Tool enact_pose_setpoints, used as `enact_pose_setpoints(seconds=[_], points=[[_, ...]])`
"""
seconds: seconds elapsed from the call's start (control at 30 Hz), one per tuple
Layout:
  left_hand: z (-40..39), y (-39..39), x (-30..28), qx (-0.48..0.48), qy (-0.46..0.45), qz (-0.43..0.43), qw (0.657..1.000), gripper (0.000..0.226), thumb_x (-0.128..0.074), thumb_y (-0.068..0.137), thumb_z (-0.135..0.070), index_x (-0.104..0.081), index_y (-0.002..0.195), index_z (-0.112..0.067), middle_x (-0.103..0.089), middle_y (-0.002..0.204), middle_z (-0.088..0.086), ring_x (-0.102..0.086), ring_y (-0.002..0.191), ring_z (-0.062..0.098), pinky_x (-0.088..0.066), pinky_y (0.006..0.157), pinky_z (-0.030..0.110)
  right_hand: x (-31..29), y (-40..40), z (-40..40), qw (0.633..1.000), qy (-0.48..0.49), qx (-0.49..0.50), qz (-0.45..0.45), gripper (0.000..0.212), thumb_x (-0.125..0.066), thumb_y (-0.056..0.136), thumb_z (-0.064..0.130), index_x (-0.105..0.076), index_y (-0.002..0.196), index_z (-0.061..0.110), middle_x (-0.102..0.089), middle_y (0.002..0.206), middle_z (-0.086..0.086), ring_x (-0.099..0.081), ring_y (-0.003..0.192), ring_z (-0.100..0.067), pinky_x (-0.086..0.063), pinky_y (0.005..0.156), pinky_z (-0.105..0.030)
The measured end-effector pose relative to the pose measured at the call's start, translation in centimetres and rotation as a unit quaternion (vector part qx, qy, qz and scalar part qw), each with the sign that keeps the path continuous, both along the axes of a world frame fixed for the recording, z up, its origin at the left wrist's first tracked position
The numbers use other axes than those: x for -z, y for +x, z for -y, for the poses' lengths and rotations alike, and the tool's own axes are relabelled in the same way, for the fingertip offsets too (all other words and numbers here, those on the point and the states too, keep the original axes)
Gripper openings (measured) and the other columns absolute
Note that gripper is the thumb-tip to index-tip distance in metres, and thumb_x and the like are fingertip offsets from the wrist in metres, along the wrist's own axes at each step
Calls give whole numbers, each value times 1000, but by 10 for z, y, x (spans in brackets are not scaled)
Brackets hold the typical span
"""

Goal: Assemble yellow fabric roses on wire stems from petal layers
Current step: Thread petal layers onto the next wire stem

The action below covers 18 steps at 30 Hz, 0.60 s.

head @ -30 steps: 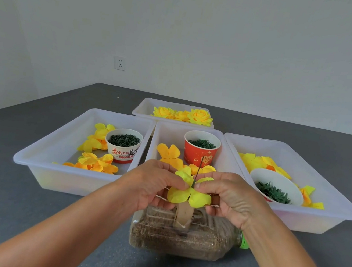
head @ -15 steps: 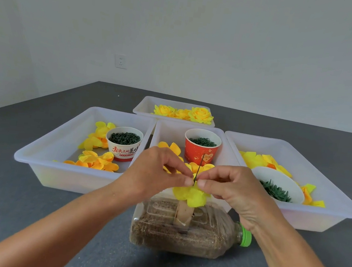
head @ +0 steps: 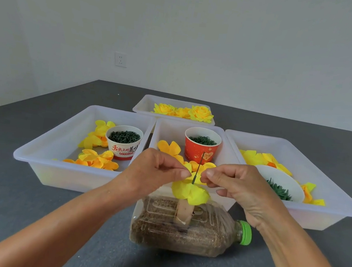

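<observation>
You are threading a petal layer (head: 190, 191) onto the wire stem (head: 198, 169) above the bottle (head: 189, 230). Your left hand (head: 154, 173) and right hand (head: 237, 185) pinch at the wire. Next, probably push it down evenly.

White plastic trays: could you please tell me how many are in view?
4: left tray, middle tray, right tray, and far tray behind them holding finished roses.

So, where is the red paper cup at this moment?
In the head view the red cup stands at the back of the middle tray, just beyond the wire stem, with loose yellow petals on its left.
</observation>
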<state>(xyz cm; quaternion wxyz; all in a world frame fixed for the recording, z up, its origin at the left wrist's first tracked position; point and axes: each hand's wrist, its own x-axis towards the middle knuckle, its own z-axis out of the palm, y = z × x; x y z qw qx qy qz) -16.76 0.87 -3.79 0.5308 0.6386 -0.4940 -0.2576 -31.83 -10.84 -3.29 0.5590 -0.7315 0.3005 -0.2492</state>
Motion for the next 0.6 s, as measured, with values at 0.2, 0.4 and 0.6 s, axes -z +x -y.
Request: enact_pose_setpoints(seconds=[0.2,0.4,0.6], points=[[6,-7,3,17,1,-1,1000,6,-76,61,-27,-74,67,-24,-72,82,12,-65,80,24,-53,83,39,1,3,10,999,21,24,12,12,-69,82,21,-74,76,13,-74,79,0,-64,74,-8,-49,74,-27],[11,-3,4,36,20,32,999,14,-79,69,-16,-71,60,-23,-67,71,1,-61,71,14,-52,73,32,1,10,33,994,40,91,35,13,-68,83,16,-73,72,12,-74,74,-1,-63,70,-12,-50,66,-25],[11,-3,4,25,17,89,996,16,-79,72,-17,-69,61,-25,-66,71,-2,-61,68,14,-51,71,30,9,30,51,991,41,122,32,14,-68,84,15,-71,70,12,-73,73,-1,-60,66,-10,-49,65,-26]])
